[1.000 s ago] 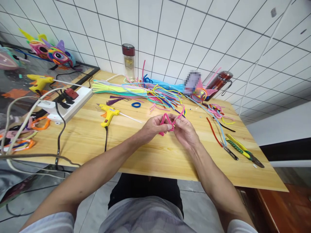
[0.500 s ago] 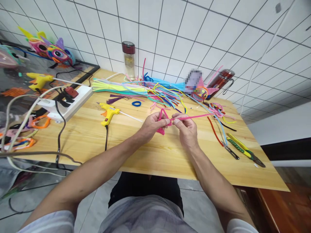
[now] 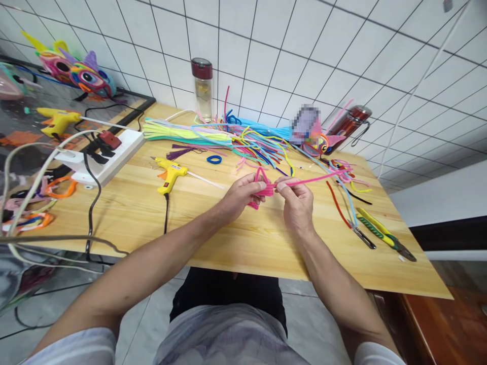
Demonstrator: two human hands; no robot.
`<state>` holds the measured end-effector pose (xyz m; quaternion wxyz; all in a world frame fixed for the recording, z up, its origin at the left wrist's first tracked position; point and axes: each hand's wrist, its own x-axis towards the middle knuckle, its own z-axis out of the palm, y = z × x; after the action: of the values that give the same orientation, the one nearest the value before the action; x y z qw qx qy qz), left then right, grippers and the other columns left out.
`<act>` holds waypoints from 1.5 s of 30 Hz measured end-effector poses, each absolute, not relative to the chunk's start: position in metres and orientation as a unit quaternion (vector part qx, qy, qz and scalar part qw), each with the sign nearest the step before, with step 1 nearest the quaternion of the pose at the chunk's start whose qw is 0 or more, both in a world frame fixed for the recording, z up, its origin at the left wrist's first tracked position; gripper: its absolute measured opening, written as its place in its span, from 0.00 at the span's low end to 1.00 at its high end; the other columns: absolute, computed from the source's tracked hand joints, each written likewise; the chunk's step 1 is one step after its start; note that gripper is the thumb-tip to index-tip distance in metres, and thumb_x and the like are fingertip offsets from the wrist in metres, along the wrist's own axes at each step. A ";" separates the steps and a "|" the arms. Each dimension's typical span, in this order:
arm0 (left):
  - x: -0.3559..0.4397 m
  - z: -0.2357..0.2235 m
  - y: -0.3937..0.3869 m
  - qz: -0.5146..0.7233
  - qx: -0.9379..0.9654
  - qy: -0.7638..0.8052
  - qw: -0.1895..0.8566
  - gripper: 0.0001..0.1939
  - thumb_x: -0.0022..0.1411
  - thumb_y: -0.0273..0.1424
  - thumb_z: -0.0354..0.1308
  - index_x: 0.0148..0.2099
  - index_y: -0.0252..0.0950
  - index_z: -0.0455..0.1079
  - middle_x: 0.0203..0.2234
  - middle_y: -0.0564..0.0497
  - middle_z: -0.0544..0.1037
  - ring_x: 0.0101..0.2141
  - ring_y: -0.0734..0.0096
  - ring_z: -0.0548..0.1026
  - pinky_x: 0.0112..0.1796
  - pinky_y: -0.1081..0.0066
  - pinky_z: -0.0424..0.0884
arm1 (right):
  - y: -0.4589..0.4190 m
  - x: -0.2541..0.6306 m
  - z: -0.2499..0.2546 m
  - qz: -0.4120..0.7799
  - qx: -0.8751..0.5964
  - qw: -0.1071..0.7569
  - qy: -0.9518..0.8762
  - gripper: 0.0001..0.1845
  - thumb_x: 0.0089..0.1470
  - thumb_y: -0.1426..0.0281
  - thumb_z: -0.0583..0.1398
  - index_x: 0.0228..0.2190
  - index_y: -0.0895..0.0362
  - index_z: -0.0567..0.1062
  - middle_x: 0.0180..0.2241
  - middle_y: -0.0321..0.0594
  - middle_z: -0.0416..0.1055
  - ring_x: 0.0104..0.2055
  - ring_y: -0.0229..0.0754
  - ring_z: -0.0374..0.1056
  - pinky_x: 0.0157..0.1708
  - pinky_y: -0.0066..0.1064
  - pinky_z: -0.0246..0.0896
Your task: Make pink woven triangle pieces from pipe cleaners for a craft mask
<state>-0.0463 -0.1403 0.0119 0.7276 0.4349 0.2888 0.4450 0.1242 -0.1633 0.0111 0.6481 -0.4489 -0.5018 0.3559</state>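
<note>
Over the middle of the table, my left hand [image 3: 243, 195] is closed on a folded pink pipe-cleaner shape [image 3: 268, 189], with a pointed loop standing up from it and another pink bit below. Just right of it, my right hand [image 3: 299, 203] pinches a straight pink pipe cleaner [image 3: 319, 178], whose free length points off to the right. The strand runs from the folded shape into the right fingertips. Fingers of both hands hide part of the pink shape.
A yellow glue gun [image 3: 170, 175] lies to the left, near a white power strip [image 3: 114, 157]. Behind are bundled pipe cleaners [image 3: 190, 133], a blue ring [image 3: 214, 159] and a glass bottle [image 3: 202, 91]. Pliers [image 3: 384, 233] and small snips [image 3: 363, 236] lie at right.
Both hands have shifted slightly right in the view. The pink shape has turned, so its folded strands now show side by side between the hands. Both hands keep their hold.
</note>
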 end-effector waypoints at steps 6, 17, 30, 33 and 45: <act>-0.047 0.007 -0.139 0.434 0.443 0.306 0.723 0.22 0.52 0.46 0.75 0.39 0.36 0.74 0.28 0.52 0.79 0.27 0.74 0.75 0.29 0.73 0.73 | -0.164 0.125 0.010 0.357 -0.448 0.635 -0.518 0.09 0.54 0.62 0.73 0.27 0.52 0.81 0.33 0.38 0.80 0.36 0.43 0.72 0.40 0.36 0.68; -0.046 0.009 -0.140 0.429 0.458 0.330 0.706 0.20 0.52 0.44 0.75 0.35 0.35 0.74 0.28 0.50 0.81 0.27 0.73 0.76 0.30 0.73 0.73 | -0.166 0.123 0.009 0.364 -0.456 0.617 -0.529 0.11 0.54 0.59 0.73 0.29 0.51 0.80 0.33 0.37 0.79 0.37 0.45 0.73 0.42 0.39 0.72; -0.047 0.007 -0.142 0.426 0.469 0.316 0.706 0.22 0.52 0.44 0.77 0.38 0.35 0.73 0.31 0.50 0.82 0.30 0.73 0.76 0.31 0.73 0.72 | -0.167 0.122 0.008 0.359 -0.460 0.625 -0.519 0.10 0.53 0.60 0.73 0.29 0.51 0.80 0.30 0.35 0.77 0.33 0.42 0.70 0.38 0.37 0.69; -0.046 0.008 -0.143 0.426 0.465 0.313 0.710 0.22 0.52 0.44 0.77 0.38 0.36 0.73 0.30 0.51 0.81 0.29 0.74 0.75 0.31 0.74 0.71 | -0.168 0.121 0.010 0.365 -0.461 0.627 -0.510 0.11 0.52 0.60 0.73 0.28 0.51 0.80 0.30 0.35 0.77 0.33 0.43 0.70 0.37 0.37 0.69; -0.043 0.006 -0.141 0.423 0.461 0.297 0.721 0.21 0.52 0.43 0.77 0.37 0.35 0.73 0.26 0.53 0.78 0.25 0.77 0.72 0.30 0.74 0.69 | -0.169 0.121 0.013 0.358 -0.460 0.630 -0.514 0.13 0.53 0.58 0.73 0.27 0.51 0.78 0.30 0.35 0.76 0.33 0.43 0.69 0.38 0.37 0.69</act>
<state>-0.0433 -0.1413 0.0061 0.7211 0.4615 0.2972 0.4227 0.1209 -0.1687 0.0128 0.6298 -0.4599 -0.5138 0.3576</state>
